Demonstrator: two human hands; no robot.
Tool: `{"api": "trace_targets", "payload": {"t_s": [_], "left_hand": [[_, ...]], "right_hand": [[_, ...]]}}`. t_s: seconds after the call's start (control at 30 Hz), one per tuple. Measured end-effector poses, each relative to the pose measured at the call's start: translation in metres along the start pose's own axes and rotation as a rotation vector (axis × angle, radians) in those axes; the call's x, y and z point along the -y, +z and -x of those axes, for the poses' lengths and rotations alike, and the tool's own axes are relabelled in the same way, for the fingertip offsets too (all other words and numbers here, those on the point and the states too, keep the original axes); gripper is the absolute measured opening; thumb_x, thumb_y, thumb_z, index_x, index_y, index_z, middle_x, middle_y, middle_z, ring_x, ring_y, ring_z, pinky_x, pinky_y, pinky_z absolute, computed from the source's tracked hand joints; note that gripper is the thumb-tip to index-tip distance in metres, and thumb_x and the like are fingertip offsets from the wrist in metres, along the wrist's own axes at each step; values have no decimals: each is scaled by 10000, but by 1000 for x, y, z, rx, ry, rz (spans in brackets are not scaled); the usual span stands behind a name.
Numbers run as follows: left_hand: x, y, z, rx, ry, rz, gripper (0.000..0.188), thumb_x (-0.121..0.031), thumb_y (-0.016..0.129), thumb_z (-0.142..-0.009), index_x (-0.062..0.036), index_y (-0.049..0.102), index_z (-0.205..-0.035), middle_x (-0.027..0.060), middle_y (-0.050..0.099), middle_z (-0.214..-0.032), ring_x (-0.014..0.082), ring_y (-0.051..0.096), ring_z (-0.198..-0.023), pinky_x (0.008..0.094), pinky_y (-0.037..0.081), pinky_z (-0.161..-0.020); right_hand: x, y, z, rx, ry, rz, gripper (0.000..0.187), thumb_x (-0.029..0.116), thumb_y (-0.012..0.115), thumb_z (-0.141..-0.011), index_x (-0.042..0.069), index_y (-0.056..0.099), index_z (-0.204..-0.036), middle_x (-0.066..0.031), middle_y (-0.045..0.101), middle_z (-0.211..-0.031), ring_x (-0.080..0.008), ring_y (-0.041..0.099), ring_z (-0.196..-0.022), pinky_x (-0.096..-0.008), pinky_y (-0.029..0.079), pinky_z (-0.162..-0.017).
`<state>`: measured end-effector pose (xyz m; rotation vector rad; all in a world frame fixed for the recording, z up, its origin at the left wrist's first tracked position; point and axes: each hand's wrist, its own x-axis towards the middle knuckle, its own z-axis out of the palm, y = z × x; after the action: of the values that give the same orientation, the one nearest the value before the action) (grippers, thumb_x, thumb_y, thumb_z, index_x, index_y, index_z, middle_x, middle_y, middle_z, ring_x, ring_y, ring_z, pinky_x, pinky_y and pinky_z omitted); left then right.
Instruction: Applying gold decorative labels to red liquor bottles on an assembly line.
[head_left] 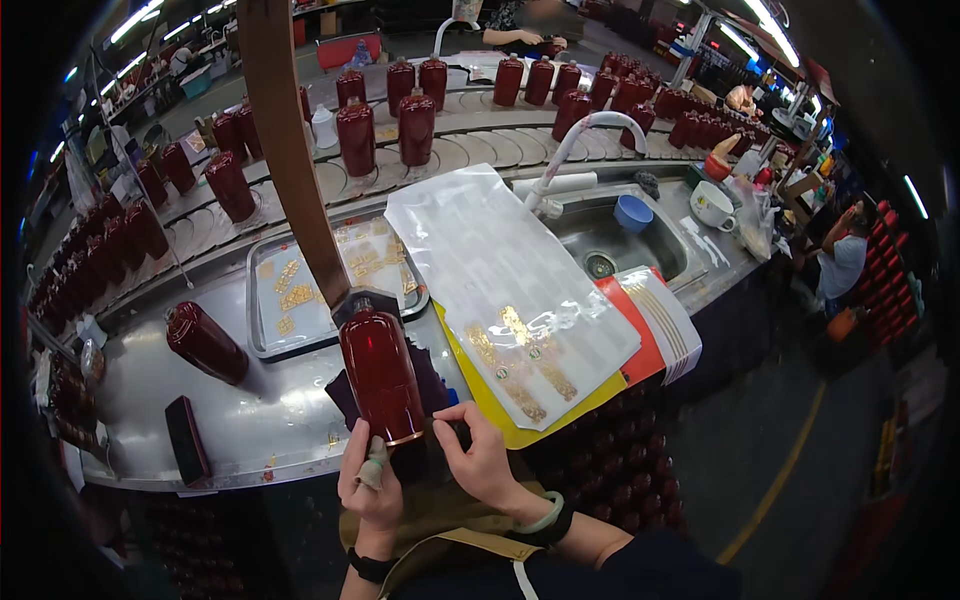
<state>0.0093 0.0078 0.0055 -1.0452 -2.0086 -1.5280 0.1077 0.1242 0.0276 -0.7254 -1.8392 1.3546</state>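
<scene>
A glossy dark red bottle points its base toward me, its neck at the black fitting by the lower end of a wooden post. A thin gold line edges the base. My left hand grips the base's left corner, with a pale finger cot on one digit. Close to the base's right side, my right hand is closed in a pinch; anything between its fingertips is too small to make out. Dark cloth lies beneath the bottle. To the right, a clear-white sheet carries gold decals.
A metal tray holds more gold decals behind the wooden post. Another red bottle and a dark phone lie left. A sink with a curved faucet stands right. Several bottles line the conveyor beyond.
</scene>
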Motion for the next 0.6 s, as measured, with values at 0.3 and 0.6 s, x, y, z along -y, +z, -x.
{"api": "trace_targets", "payload": {"t_s": [0.3,0.6], "left_hand": [[-2,-1,-8,64,24,12,220,102,733,-878,130,726,-1096,216,736,-1211,399,697,-1171,438,604,-947],[-5,-3,-25,197,270,-66,173,100,761,-853,87,753,-1025,189,760,-1157,419,717,-1131,450,624,-916]], "right_hand": [[-2,0,-2,-1,6,5,117,88,692,-977,-4,666,-1045,-103,693,-915,-178,648,-810,-298,490,-717],[0,2,-3,17,-14,17,115,77,681,-979,-11,659,-1050,-95,675,-907,-168,640,-832,-304,496,-764]]}}
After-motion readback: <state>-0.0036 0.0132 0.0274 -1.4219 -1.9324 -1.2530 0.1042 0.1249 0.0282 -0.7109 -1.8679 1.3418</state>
